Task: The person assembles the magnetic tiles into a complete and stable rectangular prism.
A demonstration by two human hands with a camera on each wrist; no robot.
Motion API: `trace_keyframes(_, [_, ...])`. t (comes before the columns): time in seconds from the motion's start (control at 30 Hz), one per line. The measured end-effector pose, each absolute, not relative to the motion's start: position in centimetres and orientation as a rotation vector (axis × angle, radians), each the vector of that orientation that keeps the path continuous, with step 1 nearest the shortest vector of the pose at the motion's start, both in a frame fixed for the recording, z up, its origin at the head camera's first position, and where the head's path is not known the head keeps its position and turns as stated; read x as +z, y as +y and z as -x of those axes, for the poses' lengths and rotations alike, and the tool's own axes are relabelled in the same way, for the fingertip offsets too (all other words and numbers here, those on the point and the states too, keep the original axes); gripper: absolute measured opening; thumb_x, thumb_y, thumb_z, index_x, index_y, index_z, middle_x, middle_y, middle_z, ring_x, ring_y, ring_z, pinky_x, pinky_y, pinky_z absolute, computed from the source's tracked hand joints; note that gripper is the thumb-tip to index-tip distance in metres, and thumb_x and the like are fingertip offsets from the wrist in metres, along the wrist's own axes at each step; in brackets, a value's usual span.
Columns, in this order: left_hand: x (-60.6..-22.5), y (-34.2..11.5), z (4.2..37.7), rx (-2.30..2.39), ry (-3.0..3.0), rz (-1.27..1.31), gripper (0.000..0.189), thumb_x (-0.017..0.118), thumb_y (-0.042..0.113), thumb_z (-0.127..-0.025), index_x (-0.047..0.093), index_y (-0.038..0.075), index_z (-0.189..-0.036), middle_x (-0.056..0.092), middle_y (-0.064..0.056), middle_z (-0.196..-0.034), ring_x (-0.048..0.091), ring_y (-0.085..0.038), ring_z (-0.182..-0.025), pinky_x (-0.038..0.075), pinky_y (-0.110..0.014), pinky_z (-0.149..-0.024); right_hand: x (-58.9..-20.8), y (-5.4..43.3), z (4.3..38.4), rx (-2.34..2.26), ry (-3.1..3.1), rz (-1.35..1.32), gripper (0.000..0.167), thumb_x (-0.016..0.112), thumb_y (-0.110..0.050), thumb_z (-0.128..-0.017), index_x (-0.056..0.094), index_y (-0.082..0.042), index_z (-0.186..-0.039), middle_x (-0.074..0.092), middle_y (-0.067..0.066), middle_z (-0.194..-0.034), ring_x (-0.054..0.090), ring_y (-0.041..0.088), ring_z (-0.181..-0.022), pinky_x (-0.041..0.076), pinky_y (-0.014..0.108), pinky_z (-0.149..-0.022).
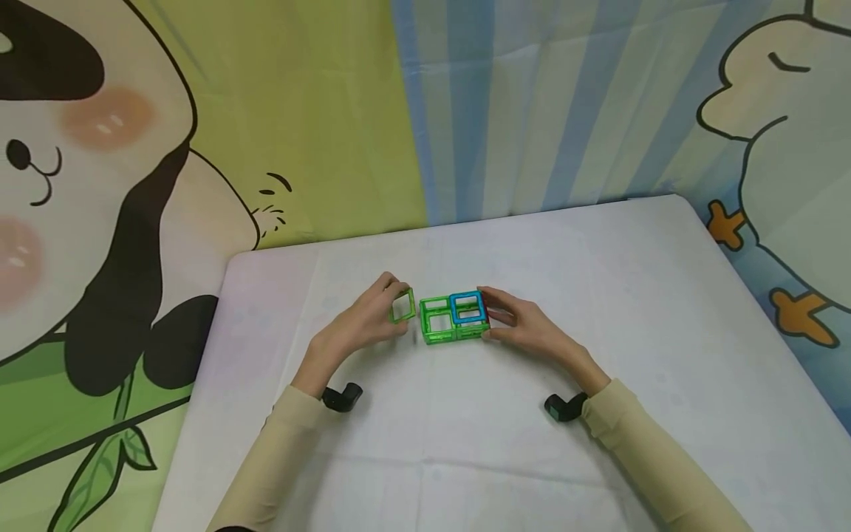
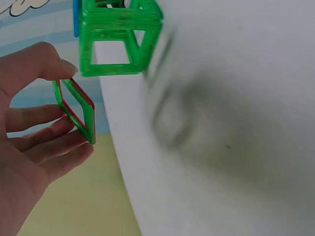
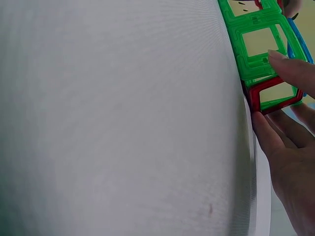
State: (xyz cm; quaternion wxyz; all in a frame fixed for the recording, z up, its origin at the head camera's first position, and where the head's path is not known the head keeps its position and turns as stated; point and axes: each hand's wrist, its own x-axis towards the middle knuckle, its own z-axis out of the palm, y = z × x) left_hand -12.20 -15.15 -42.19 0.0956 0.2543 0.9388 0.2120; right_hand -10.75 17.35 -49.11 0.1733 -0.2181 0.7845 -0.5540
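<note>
My left hand [image 1: 359, 318] pinches a square magnetic tile [image 1: 412, 303] between thumb and fingers. In the left wrist view, this tile shows a green frame [image 2: 89, 123] with red along its edges. Just right of it, a box-like structure of green magnetic tiles [image 1: 442, 340] stands on the table, two squares long. A blue square tile [image 1: 453, 309] covers the top of its right half. My right hand [image 1: 532, 325] grips the structure's right end, thumb on a green side and fingers by a red tile [image 3: 254, 100] at that end.
A white-covered table [image 1: 425, 428] lies under both hands. Behind it hangs a cartoon-printed cloth [image 1: 319, 111], close to the table's far edge. Small black wrist-worn devices stick out at the left wrist [image 1: 342, 397] and right wrist [image 1: 564, 408].
</note>
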Motion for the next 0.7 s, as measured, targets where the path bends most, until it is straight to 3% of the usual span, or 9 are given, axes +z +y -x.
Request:
trace_keyframes(0.13, [-41.4, -14.3, 12.0, 0.680, 2.747, -0.787, 0.056, 0.075, 0.016, -0.089, 0.056, -0.001, -0.139, 0.051, -0.013, -0.129, 0.058, -0.025, -0.107, 0.053, -0.036, -0.089, -49.1, 17.4, 10.7, -1.571, 2.214, 0.616, 0.081, 0.075, -0.006, -0.093, 0.031, -0.008, -0.161, 0.036, 0.019, -0.164, 0.045, 0.041, -0.144, 0.045, 0.045, -0.112])
trace_keyframes(0.43, [-41.1, -12.4, 11.9, 0.626, 2.710, -0.899, 0.056, 0.076, 0.015, -0.090, 0.057, -0.002, -0.141, 0.052, -0.017, -0.136, 0.054, -0.028, -0.121, 0.050, -0.041, -0.102, -49.1, 17.5, 10.7, -1.572, 2.200, 0.626, 0.082, 0.075, -0.007, -0.094, 0.030, -0.010, -0.162, 0.034, 0.019, -0.165, 0.045, 0.040, -0.145, 0.044, 0.044, -0.112])
trace_keyframes(0.7, [-41.0, -10.9, 11.9, 0.588, 2.671, -0.940, 0.056, 0.076, 0.020, -0.094, 0.057, -0.002, -0.142, 0.051, -0.017, -0.138, 0.049, -0.028, -0.123, 0.050, -0.041, -0.101, -49.1, 17.6, 10.8, -1.585, 2.201, 0.635, 0.082, 0.076, -0.007, -0.093, 0.031, -0.010, -0.162, 0.034, 0.018, -0.165, 0.046, 0.040, -0.144, 0.045, 0.043, -0.112])
